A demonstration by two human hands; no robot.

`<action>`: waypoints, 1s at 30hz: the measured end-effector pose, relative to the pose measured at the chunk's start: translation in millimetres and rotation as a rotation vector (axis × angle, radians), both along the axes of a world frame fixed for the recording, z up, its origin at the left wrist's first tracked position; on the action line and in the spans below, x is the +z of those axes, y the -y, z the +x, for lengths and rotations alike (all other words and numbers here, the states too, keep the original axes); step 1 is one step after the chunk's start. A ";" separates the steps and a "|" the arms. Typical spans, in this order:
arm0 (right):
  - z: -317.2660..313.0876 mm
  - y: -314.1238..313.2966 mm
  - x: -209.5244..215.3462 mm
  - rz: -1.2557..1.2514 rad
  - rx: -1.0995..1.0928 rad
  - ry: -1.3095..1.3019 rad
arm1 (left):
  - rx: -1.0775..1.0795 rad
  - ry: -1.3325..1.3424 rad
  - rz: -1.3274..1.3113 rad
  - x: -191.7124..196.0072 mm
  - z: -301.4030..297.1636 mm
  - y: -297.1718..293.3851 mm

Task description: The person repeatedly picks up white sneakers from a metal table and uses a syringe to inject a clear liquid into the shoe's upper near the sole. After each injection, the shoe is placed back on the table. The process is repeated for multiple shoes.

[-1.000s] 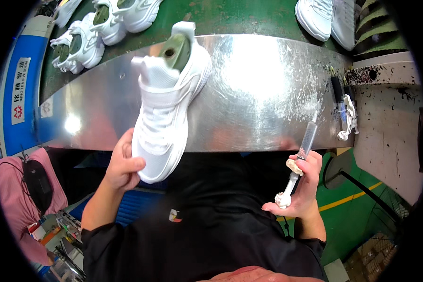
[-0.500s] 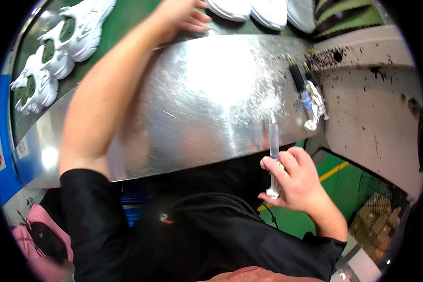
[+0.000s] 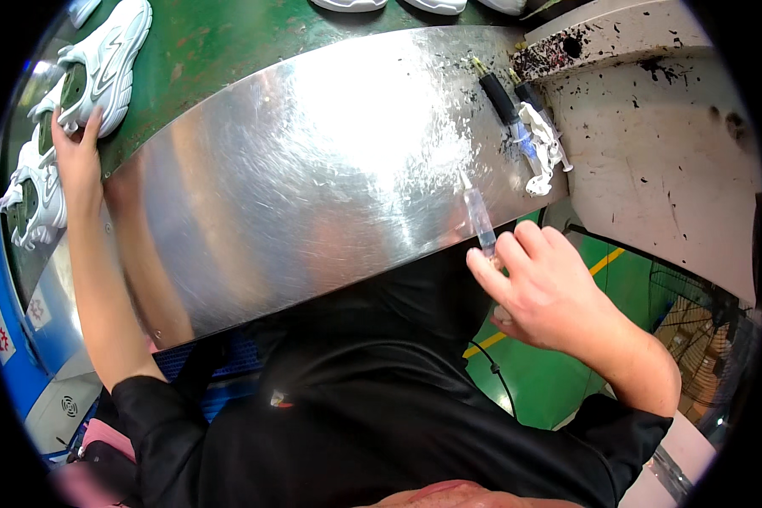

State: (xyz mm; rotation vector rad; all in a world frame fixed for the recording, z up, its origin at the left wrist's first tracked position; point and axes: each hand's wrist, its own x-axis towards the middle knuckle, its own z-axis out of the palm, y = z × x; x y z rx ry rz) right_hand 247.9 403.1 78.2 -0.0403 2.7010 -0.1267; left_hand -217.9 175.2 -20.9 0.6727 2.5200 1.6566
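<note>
At the far left, my left hand (image 3: 78,157) is at the near end of a white sneaker (image 3: 110,63), its thumb and fingers pinched about the edge. Close beside that hand lie more white sneakers (image 3: 41,199) with dark green insides. On the right, my right hand (image 3: 538,284) is closed round a clear syringe (image 3: 480,218). The syringe's tip points up and away, over the near right part of a metal plate (image 3: 254,195). My fingers hide the syringe's lower end.
Black-sleeved syringes (image 3: 499,97) and a crumpled white wad (image 3: 543,157) lie at the plate's right end. Beyond them rises a stained beige machine housing (image 3: 643,169). A green surface (image 3: 203,51) carries the sneakers, several at the far edge.
My left hand has swung from the far middle to the sneakers at the left. The right hand keeps the syringe, which now tilts leftward. The sneakers sit farther left and up in the picture.
</note>
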 end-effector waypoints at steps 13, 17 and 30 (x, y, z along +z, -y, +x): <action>2.3 13.3 -11.3 -0.293 -0.119 -0.116 | -0.125 0.270 0.168 23.5 -14.8 -2.4; 14.2 16.0 -12.9 -0.378 -0.210 -0.204 | -0.306 0.309 0.168 36.3 46.6 64.2; 58.3 -13.4 -43.4 -0.825 -0.566 -0.424 | -0.270 0.429 0.359 19.5 149.3 95.8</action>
